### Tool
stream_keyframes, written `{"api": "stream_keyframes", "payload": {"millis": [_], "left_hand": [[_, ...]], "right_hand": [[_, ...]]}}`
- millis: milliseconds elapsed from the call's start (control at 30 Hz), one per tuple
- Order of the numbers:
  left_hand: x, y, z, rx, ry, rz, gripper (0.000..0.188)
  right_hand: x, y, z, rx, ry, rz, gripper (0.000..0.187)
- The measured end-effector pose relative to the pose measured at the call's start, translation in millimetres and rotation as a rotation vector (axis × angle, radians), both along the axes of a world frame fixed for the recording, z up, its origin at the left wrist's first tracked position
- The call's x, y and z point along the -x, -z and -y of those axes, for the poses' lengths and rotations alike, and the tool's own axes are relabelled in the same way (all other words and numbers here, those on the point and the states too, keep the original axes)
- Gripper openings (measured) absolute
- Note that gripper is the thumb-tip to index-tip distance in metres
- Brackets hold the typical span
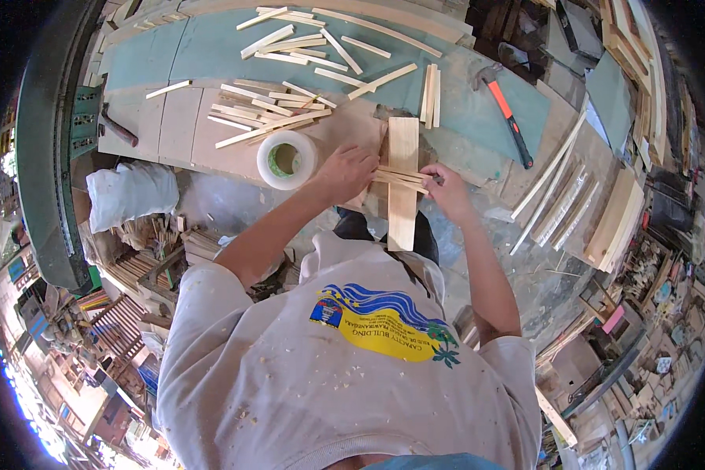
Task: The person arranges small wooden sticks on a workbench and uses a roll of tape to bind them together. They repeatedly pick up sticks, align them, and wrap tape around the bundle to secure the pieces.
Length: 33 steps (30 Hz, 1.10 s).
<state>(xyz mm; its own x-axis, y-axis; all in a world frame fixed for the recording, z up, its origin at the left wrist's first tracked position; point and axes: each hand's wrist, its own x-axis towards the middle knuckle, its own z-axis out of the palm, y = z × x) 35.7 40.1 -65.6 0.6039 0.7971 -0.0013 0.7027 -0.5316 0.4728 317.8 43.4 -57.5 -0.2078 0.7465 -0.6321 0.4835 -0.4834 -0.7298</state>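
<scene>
A few thin wooden strips (399, 178) lie crosswise over a wider pale board (403, 223), which points toward my body at the bench's near edge. My left hand (348, 174) grips the strips' left ends, its fingers closed. On the other side, my right hand (446, 193) pinches their right ends between thumb and fingers. Left of my left hand, close to its wrist, is a roll of clear tape (309, 157). Several loose strips (274, 129) are heaped beyond the roll, and a small bundle of strips (431, 95) rests just past the board.
An orange-handled hammer (505, 110) lies at the right of the green bench top (466, 145). Longer strips (552, 188) and thicker boards (615, 219) are at the far right. More sticks (313, 51) are scattered at the back. A white sack (131, 196) and green machine (47, 157) stand left.
</scene>
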Motion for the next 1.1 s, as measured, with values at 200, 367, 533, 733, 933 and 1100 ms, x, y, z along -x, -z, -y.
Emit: {"api": "stream_keyframes", "payload": {"millis": [200, 367, 533, 733, 933, 1100], "left_hand": [[-5, -6, -2, -0.014, 0.021, -0.042, 0.018], [-7, -5, -2, 0.005, 0.027, -0.087, 0.016], [-9, -5, -2, 0.026, 0.034, -0.137, 0.016], [-19, -19, 0, 0.012, 0.005, -0.074, 0.027], [-40, -6, 6, 0.017, 0.024, -0.156, 0.033], [-44, -7, 6, 0.016, -0.012, -0.141, 0.034]], "right_hand": [[-9, 15, 6, 0.189, 0.258, -0.266, 0.030], [-10, 17, 10, 0.070, 0.296, -0.269, 0.038], [-3, -19, 7, -0.796, -0.440, 0.385, 0.043], [9, -10, 11, -0.755, -0.562, 0.391, 0.035], [13, -9, 15, -0.848, -0.490, 0.407, 0.027], [15, -6, 15, -0.770, -0.447, 0.412, 0.026]]}}
